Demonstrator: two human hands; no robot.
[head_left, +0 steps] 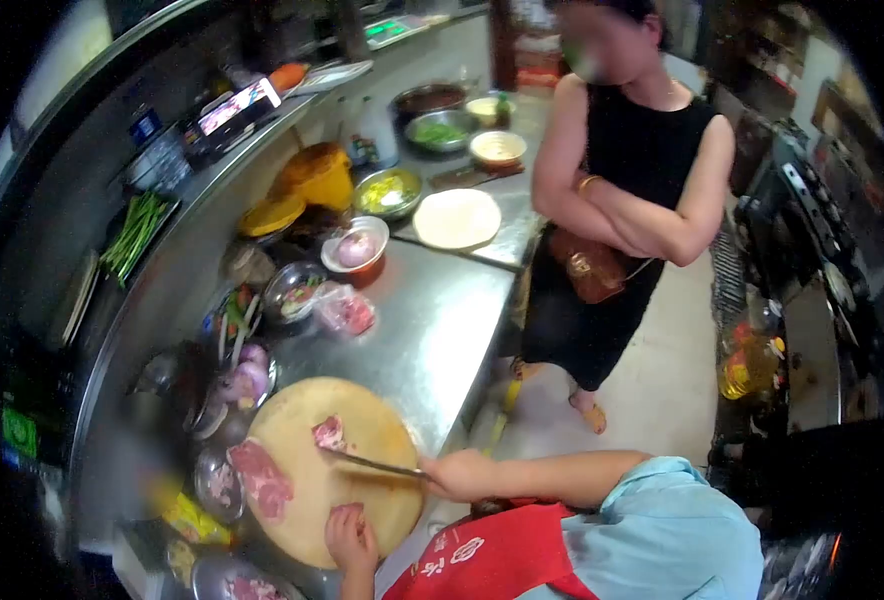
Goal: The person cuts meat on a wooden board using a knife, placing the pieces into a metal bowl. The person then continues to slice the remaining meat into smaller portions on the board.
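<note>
My right hand (460,475) grips the handle of a kitchen knife (377,466), whose dark blade reaches over the round wooden cutting board (392,510). A small chunk of raw meat (329,432) lies by the blade's tip. My left hand (352,540) is at the board's near edge with its fingers curled together. Something pinkish shows at its fingertips, too small to make out. A larger slab of raw meat (262,480) rests on the board's left side.
Metal bowls, one with meat (219,482), and purple onions (249,380) crowd the board's left. A bagged pink item (344,310) and a bowl with an onion (354,245) stand farther back on the steel counter (422,310). A person (632,180) with folded arms stands beyond the counter.
</note>
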